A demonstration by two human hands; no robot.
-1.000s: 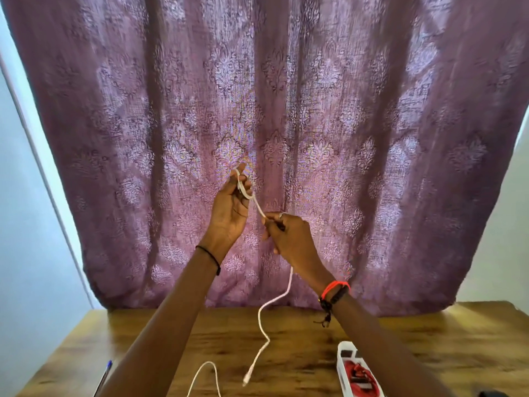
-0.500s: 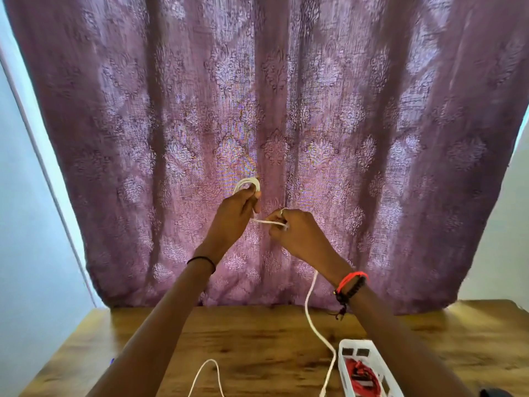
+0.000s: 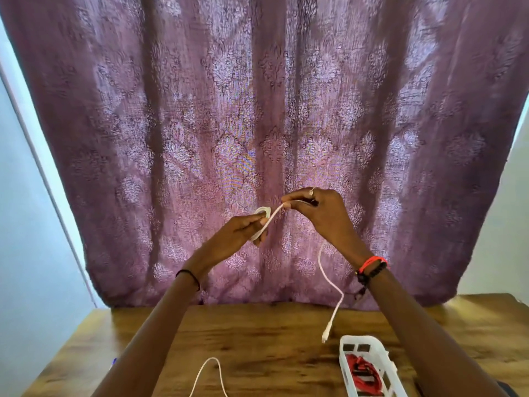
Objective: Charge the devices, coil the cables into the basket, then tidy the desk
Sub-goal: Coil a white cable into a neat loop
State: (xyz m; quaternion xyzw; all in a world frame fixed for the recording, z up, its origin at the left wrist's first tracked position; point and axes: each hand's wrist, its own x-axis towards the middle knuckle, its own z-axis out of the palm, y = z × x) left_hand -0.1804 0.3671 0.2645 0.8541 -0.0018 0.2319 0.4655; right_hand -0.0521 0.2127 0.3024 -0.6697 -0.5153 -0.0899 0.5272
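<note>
Both hands are raised above the wooden desk [image 3: 257, 339] in front of the curtain. My left hand [image 3: 240, 233] pinches a small coil of a white cable [image 3: 332, 285]. My right hand [image 3: 320, 216] pinches the same cable a little to the right and higher. From the right hand the free end hangs down, its plug just above the desk beside a white basket [image 3: 389, 368]. The basket holds a coiled red cable [image 3: 363, 373].
A purple patterned curtain [image 3: 272, 124] hangs behind the desk. Another white cable loop [image 3: 211, 373] lies at the desk's near edge. A blue pen tip [image 3: 114, 361] shows at the left edge, and a dark object [image 3: 509, 389] sits at the bottom right corner.
The coil in my left hand has gained a turn. My right hand rose and moved right along the cable, and the hanging end came up off the desk and swung right.
</note>
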